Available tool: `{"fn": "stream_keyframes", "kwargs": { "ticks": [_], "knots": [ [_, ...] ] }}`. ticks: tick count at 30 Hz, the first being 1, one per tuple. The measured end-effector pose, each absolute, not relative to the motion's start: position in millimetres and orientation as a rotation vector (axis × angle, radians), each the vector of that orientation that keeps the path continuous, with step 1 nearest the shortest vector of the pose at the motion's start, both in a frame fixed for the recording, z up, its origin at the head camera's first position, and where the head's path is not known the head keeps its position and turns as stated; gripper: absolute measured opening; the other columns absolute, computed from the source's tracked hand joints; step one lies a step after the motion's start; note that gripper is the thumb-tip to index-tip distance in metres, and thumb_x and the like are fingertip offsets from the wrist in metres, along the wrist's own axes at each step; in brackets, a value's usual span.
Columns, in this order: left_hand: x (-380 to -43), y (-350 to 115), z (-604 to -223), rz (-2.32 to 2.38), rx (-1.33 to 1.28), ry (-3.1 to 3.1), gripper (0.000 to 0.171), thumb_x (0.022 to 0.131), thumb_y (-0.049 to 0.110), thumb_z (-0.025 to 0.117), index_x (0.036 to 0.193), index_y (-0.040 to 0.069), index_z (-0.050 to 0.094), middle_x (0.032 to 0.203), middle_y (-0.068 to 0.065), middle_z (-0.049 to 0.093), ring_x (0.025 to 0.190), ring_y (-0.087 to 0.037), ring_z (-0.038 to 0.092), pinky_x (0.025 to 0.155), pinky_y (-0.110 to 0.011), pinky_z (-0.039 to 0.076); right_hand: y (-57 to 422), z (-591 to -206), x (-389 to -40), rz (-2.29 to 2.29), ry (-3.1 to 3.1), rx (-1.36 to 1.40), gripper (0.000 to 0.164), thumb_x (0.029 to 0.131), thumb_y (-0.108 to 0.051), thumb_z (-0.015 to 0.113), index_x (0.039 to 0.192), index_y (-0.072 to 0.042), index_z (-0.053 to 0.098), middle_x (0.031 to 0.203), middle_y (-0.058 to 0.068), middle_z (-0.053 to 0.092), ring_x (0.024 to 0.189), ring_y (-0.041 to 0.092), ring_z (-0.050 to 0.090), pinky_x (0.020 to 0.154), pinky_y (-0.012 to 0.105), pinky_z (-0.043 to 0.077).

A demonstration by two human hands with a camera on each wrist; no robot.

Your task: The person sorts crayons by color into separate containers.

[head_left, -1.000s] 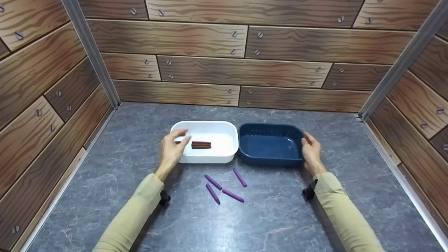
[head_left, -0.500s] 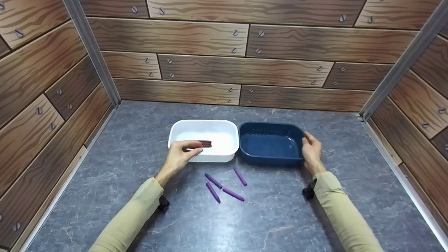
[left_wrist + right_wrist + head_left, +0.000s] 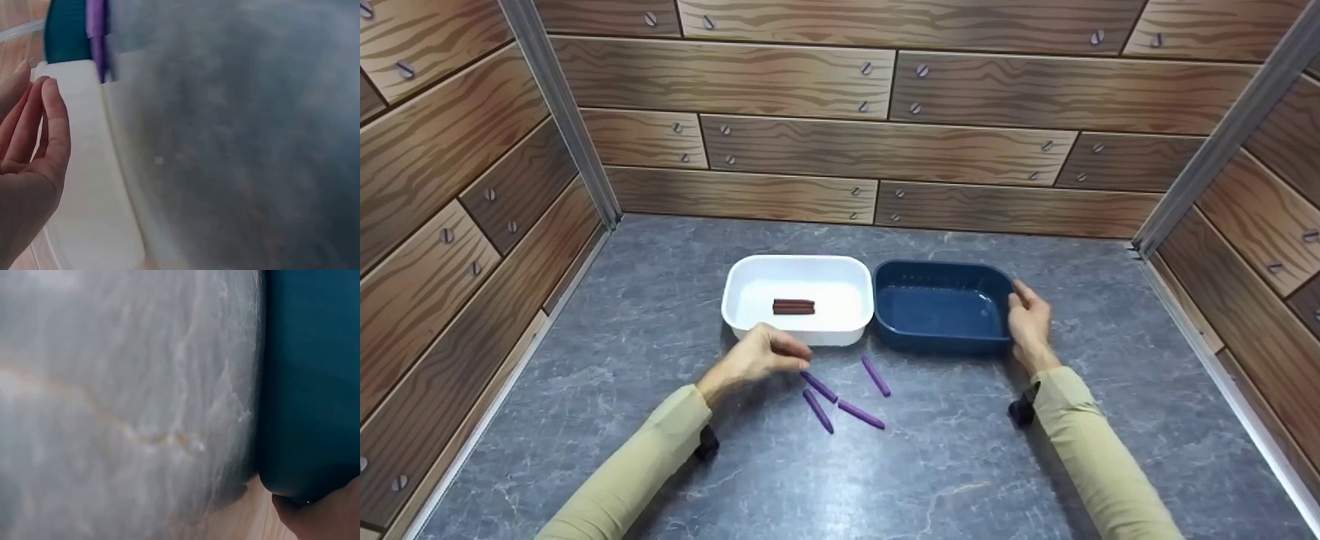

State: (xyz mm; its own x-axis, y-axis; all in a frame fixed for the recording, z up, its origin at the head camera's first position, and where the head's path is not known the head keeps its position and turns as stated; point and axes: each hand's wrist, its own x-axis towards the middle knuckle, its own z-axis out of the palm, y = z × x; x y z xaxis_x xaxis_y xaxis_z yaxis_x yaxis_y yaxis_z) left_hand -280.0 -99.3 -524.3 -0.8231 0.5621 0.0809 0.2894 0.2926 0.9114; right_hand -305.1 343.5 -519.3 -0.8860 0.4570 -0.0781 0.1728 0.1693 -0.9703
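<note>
My left hand (image 3: 757, 356) hovers in front of the white tub (image 3: 855, 330), its relaxed fingertips by the upper end of a purple crayon (image 3: 821, 387). Nothing is held in it. In the left wrist view, the fingers (image 3: 56, 126) are apart from a purple crayon (image 3: 97, 39). More purple crayons (image 3: 861, 415) lie loosely on the tabletop. Inside the white tub, brown crayons (image 3: 793, 307) rest side by side. At the right, my right hand (image 3: 1030, 326) grips the right end of the dark blue tub (image 3: 941, 343), thumb at the rim; its other fingers are partly hidden.
The two tubs stand side by side on a grey marbled tabletop (image 3: 960, 465). Wood-print walls (image 3: 780, 142) enclose it at the back and both sides, with metal posts (image 3: 562, 112) in the corners.
My left hand has come out of the white tub, down and right toward the purple crayons. The brown crayon at the tub's left now lies with the others. My right hand stays on the blue tub.
</note>
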Motion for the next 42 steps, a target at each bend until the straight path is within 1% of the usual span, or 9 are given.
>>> {"fn": "stream_keyframes", "kwargs": {
  "ticks": [3,6,8,10,14,16,25,35,42],
  "knots": [
    [-280.0,-98.8,-529.7,1.482,0.794,2.303,0.027,0.082,0.008,0.078,0.105,-0.006,0.073,0.101,-0.018,0.074,0.090,-0.018,0.071,0.075,-0.019,0.054,343.1,-518.9,-304.5,1.775,-2.226,-0.616,0.048,0.106,-0.013,0.036,0.153,-0.012,0.033,0.158,0.012,0.033,0.145,0.025,0.029,0.118,0.036,0.027],
    [-280.4,-98.0,-531.2,1.437,0.802,2.327,0.030,0.081,0.007,0.078,0.107,-0.007,0.072,0.104,-0.020,0.073,0.098,-0.029,0.070,0.080,-0.023,0.055,343.4,-518.4,-304.4,1.764,-2.236,-0.619,0.048,0.106,-0.014,0.035,0.153,-0.013,0.033,0.158,0.012,0.032,0.145,0.025,0.030,0.118,0.036,0.028],
    [-280.5,-97.8,-530.6,1.399,0.819,2.348,0.032,0.081,0.007,0.078,0.109,-0.007,0.071,0.106,-0.020,0.073,0.099,-0.032,0.069,0.082,-0.025,0.055,343.9,-518.3,-304.7,1.762,-2.231,-0.621,0.048,0.106,-0.014,0.035,0.153,-0.013,0.033,0.158,0.012,0.033,0.145,0.025,0.030,0.117,0.036,0.028],
    [-280.3,-97.8,-530.6,1.373,0.833,2.363,0.033,0.081,0.007,0.079,0.110,-0.006,0.071,0.106,-0.019,0.073,0.096,-0.029,0.070,0.082,-0.026,0.055,344.2,-518.7,-305.0,1.758,-2.234,-0.625,0.047,0.106,-0.014,0.035,0.153,-0.013,0.033,0.157,0.012,0.034,0.145,0.024,0.031,0.117,0.036,0.028],
    [-279.7,-95.8,-532.1,1.354,0.855,2.364,0.033,0.080,0.006,0.078,0.110,-0.006,0.071,0.104,-0.016,0.074,0.090,-0.015,0.069,0.080,-0.024,0.055,344.8,-519.7,-304.5,1.765,-2.232,-0.628,0.047,0.106,-0.014,0.036,0.153,-0.013,0.033,0.158,0.011,0.033,0.145,0.023,0.031,0.117,0.035,0.028],
    [-279.7,-94.4,-533.4,1.353,0.849,2.356,0.032,0.079,0.005,0.078,0.109,-0.006,0.071,0.103,-0.016,0.074,0.087,-0.012,0.068,0.079,-0.023,0.054,345.0,-520.3,-303.9,1.769,-2.232,-0.628,0.048,0.106,-0.014,0.035,0.153,-0.013,0.033,0.158,0.010,0.032,0.145,0.023,0.030,0.118,0.035,0.028],
    [-285.0,-93.1,-533.4,1.315,0.768,2.291,0.029,0.077,-0.002,0.079,0.104,-0.007,0.072,0.095,-0.022,0.073,0.075,-0.010,0.062,0.064,-0.016,0.048,343.1,-518.7,-302.3,1.781,-2.248,-0.628,0.048,0.106,-0.015,0.035,0.154,-0.013,0.031,0.159,0.009,0.030,0.146,0.023,0.028,0.118,0.035,0.027],
    [-289.7,-92.6,-532.2,1.213,0.858,2.271,0.027,0.078,-0.005,0.077,0.104,-0.006,0.073,0.091,-0.020,0.074,0.073,-0.011,0.060,0.061,-0.015,0.047,343.0,-516.1,-303.8,1.801,-2.218,-0.624,0.048,0.106,-0.014,0.035,0.154,-0.013,0.031,0.160,0.007,0.029,0.147,0.020,0.026,0.119,0.032,0.024],
    [-290.9,-93.7,-535.0,1.189,0.900,2.255,0.023,0.078,-0.008,0.074,0.100,-0.005,0.074,0.088,-0.020,0.073,0.068,-0.005,0.058,0.058,-0.015,0.046,343.2,-519.1,-304.1,1.790,-2.215,-0.629,0.048,0.106,-0.014,0.035,0.154,-0.012,0.032,0.159,0.009,0.030,0.147,0.022,0.026,0.119,0.033,0.024]
  ]
}}
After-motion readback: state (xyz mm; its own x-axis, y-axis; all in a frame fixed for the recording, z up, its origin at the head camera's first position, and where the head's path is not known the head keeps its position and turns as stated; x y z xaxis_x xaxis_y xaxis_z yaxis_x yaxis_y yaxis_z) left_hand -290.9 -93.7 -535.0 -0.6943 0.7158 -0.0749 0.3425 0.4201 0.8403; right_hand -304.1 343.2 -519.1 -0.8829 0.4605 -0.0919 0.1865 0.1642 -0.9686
